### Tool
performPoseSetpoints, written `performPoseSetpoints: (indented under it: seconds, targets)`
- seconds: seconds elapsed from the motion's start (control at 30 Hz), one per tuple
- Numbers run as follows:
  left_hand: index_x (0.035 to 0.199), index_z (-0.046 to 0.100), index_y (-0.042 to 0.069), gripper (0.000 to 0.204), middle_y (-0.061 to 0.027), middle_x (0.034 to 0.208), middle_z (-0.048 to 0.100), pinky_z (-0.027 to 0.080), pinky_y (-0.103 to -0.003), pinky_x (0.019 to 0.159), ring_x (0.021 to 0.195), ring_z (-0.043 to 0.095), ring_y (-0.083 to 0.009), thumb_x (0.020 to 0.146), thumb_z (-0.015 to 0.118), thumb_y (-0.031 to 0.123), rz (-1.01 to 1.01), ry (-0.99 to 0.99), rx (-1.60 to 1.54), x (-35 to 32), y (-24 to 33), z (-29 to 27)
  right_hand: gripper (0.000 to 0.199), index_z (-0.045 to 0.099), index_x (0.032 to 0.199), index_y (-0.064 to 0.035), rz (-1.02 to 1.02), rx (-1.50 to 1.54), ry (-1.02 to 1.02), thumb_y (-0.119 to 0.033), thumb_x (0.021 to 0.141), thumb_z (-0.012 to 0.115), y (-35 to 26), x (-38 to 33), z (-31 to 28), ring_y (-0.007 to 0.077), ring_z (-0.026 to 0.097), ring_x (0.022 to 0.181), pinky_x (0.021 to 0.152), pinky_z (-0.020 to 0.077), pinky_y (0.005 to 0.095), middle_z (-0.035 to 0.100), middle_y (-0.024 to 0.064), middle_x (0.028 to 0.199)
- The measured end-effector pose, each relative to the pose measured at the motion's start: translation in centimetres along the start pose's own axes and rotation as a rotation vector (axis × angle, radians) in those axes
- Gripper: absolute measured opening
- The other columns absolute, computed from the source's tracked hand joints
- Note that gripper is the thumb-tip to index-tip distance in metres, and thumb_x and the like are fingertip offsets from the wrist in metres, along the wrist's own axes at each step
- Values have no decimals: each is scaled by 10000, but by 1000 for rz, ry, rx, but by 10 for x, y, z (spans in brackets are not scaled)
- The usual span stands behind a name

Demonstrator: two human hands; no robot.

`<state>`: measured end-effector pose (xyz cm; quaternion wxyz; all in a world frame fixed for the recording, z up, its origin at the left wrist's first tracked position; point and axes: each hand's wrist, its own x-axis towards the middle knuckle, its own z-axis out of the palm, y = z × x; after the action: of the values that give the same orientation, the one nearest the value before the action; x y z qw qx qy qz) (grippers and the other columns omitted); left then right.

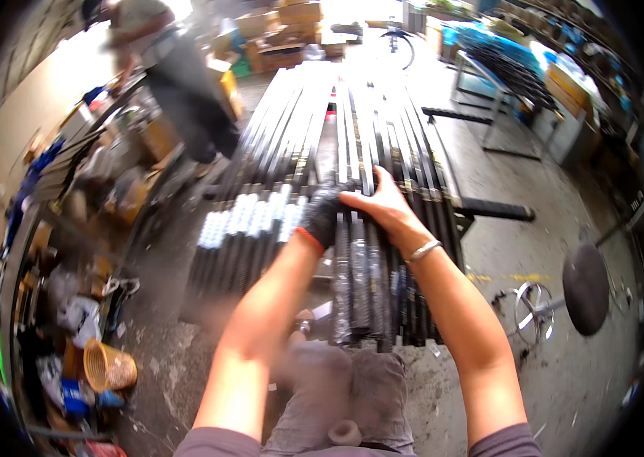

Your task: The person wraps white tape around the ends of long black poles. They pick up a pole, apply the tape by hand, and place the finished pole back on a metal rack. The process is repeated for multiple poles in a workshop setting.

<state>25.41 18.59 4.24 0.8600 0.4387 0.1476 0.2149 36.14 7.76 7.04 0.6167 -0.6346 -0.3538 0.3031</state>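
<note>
My left hand [324, 214], in a dark glove with an orange cuff, is closed around part of a bundle of long thin rods at the middle of the stand. Close beside it, my bare right hand [389, 204] lies over the rods [357, 279], its thumb reaching toward the glove and its fingers curled along the bundle's right side. These rods have dark near ends, some with a shiny clear wrap. More rods [249, 215] lie side by side to the left, with whitish bands near their dark ends. Glare washes out the far ends.
A person [181, 80] stands at far left beside a cluttered rack [150, 156]. A yellow basket [109, 365] sits at lower left. To the right are a round stool [586, 289] and a padded bar [495, 209]. Cardboard boxes [282, 36] are stacked behind.
</note>
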Motion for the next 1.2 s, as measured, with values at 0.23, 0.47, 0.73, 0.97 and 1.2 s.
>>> performPoseSetpoints:
  seconds: [0.23,0.47,0.73,0.97,1.2]
  targets:
    - [1340,371,57,642,-130,1060,649,578,-356,707,876,670,-241,805,726,36,105,-57,59,9,10,62,1123,111,1495,74,-98,140,23,-278,725,849,-20,-32,-39,239,541,1174,999,452,332,487,215,1342]
    - [1327,349,-22,776,-176,1042,652,571,-356,692,844,663,-257,736,815,172,228,-34,242,38,-39,174,753,339,1412,45,-2,239,-43,-237,840,740,-33,-64,-158,163,608,1020,882,519,293,585,136,1199]
    - [1457,197,-77,1074,-260,1052,658,581,-384,735,862,689,-336,673,828,297,110,60,558,94,-126,204,720,375,1399,26,54,377,-32,-210,836,758,15,-74,-232,179,630,1016,866,546,303,587,142,1209]
    - [1273,498,-79,786,-290,1168,621,487,-422,956,1119,610,-392,767,726,478,148,61,1304,122,-141,197,776,384,1411,8,91,272,-36,-184,791,808,54,-66,-254,168,588,1086,985,464,304,587,103,1233]
    - [1329,496,-61,776,-278,1279,566,422,-418,1039,1228,536,-373,831,649,514,72,-246,1445,78,-84,216,1011,227,1478,67,175,-211,70,-423,790,781,63,-63,-269,260,442,1308,1105,333,332,448,226,1413]
